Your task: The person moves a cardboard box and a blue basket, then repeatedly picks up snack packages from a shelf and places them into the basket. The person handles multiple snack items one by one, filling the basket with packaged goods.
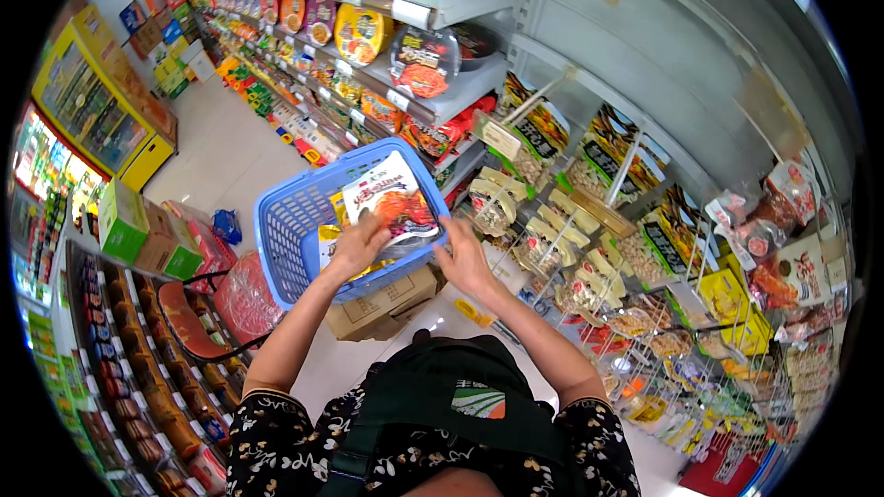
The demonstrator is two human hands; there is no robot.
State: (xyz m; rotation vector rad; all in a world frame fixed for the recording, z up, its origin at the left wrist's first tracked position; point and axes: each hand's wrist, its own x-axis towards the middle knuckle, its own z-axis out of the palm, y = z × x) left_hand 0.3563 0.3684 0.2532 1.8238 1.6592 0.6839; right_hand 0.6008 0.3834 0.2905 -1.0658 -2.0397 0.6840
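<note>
A blue plastic shopping basket [276,248] is in front of me, and a cardboard box [387,304] is partly visible below it. Inside the basket lies a white food packet [394,200] with a picture of reddish food, and yellow packets [329,241] show beside and under it. My left hand [359,245] reaches into the basket, its fingers over the white packet's lower left edge; whether they grip it is hidden. At the right rim is my right hand [464,252], thumb and fingers spread around the basket's edge beside the packet.
Shelves of instant noodle bowls [425,62] run away ahead. Bagged dried snacks [539,241] hang on metal hooks at right. A chair [200,317] with a plastic-wrapped red seat, stacked cartons [148,228] and a yellow display fridge [103,96] stand at left.
</note>
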